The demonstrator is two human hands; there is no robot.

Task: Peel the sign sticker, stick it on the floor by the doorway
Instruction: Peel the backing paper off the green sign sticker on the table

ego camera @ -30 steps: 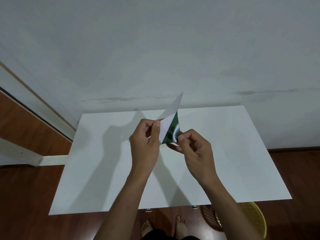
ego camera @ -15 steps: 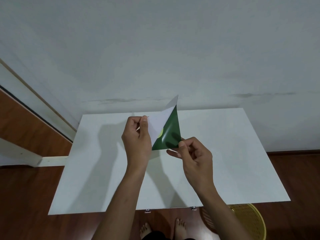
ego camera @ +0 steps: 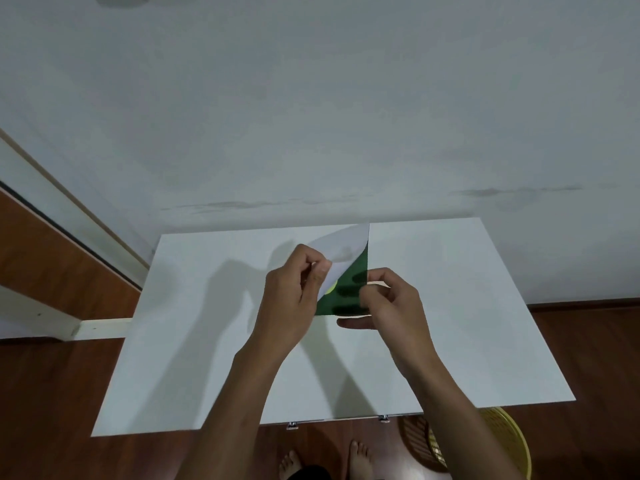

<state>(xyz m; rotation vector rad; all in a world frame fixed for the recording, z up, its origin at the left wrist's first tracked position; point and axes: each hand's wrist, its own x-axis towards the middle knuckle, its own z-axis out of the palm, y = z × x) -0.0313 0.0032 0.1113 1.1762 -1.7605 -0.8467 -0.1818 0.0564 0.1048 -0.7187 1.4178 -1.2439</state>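
Note:
I hold the sign sticker above the white table (ego camera: 467,323). Its green glossy film (ego camera: 349,289) shows a small yellow-green mark near the left. My left hand (ego camera: 291,299) pinches the white backing paper (ego camera: 341,247), which curls up and away to the left. My right hand (ego camera: 391,306) pinches the lower right part of the green film, its fingers showing as dark shapes through it. The two layers are split along most of the visible face but still meet at the top right corner.
The table stands against a pale wall (ego camera: 311,116). At the left are a door frame (ego camera: 69,216) and brown wooden door (ego camera: 45,258) with a white threshold strip (ego camera: 100,329). A yellow woven basket (ego camera: 498,445) sits on the wooden floor (ego camera: 45,410) under the table's right side, beside my bare feet (ego camera: 325,462).
My hands have moved apart. The white backing has been pulled further left off the green film, so more green face shows. The sheet now faces me more flatly.

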